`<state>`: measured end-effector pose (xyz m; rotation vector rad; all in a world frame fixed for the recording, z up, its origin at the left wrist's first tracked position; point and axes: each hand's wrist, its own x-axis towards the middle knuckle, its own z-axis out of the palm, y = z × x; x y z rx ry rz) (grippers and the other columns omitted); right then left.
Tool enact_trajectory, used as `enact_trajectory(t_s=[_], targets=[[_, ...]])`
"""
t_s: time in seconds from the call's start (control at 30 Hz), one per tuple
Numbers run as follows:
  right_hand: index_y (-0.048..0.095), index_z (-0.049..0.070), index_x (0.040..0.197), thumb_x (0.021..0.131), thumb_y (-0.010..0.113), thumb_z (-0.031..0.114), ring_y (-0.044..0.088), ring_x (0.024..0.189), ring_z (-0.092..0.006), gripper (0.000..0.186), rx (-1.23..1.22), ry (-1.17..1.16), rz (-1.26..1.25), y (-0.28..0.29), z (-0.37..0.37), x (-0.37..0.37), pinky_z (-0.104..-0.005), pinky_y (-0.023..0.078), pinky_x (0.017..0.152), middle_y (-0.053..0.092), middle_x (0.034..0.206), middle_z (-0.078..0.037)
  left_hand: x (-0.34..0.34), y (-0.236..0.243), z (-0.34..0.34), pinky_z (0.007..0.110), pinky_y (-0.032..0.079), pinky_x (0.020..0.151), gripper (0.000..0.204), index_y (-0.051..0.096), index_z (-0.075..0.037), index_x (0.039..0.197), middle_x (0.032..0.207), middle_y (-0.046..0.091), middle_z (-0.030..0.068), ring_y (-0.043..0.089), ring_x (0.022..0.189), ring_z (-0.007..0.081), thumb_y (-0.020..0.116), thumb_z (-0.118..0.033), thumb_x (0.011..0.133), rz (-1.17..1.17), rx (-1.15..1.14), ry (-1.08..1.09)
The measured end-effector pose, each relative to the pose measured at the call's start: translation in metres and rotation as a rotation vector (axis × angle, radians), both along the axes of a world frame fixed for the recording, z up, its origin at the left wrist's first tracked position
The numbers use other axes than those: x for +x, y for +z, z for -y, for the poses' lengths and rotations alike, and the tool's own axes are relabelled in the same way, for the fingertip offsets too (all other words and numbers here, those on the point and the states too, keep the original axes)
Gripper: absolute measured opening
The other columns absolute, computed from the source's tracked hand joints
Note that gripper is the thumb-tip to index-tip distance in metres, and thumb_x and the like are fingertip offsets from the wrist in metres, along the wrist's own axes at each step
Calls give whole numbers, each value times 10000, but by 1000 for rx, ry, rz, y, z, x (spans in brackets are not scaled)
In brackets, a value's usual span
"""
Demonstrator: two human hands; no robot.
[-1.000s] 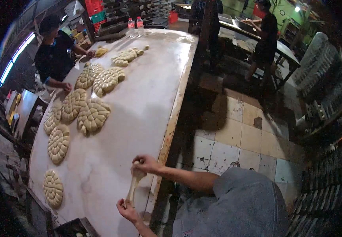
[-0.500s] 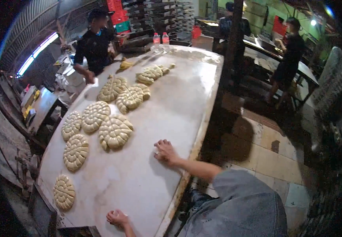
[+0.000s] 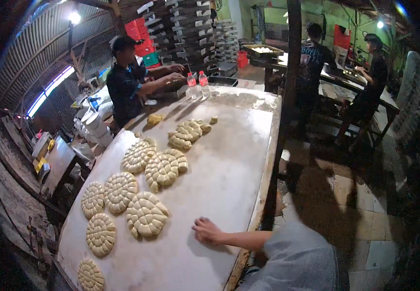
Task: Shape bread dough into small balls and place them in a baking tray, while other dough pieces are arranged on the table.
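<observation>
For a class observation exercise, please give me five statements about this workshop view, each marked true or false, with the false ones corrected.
1. Two clear bottles with red caps stand toward the far end of the table. True.

2. Both of the camera wearer's hands are in view. False: only the right hand shows, down at the tabletop.

3. A green crate is stacked with red crates. True.

4. The large dough pieces have smooth, unmarked tops. False: grooves divide their tops into blocks.

5. A co-worker in a dark shirt stands at the left side of the table, as the picture shows it. True.
</observation>
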<state>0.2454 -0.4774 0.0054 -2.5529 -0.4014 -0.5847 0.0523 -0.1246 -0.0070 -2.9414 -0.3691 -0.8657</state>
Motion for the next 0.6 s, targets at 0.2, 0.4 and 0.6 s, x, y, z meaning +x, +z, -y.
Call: enact_trajectory(t_s=[0.2,0.4,0.6], targets=[[522,35,861,746,540,181,485,841,-293,186,69,-71,-275,-8,-80,2,-396,411,766,501,911,-129,-26,8,-5,406,452,716,309,576,-34,913,944,557,148,542,839,278,622,-298,758,-152,-226,318],[497,85,913,766,556,234,460,911,-283,217,-91,99,-227,-10,6,-67,-418,388,760,487,992,-119,-45,33,-25,415,447,723,302,576,-34,852,903,547,147,526,825,294,639,-302,725,-318,-431,585],[529,77,734,728,519,154,460,829,-274,79,63,-285,-34,-14,7,29,-395,371,733,507,816,-122,68,-38,-203,399,435,824,318,566,-77,1020,1016,570,144,543,938,290,580,-288,782,-301,-195,557]])
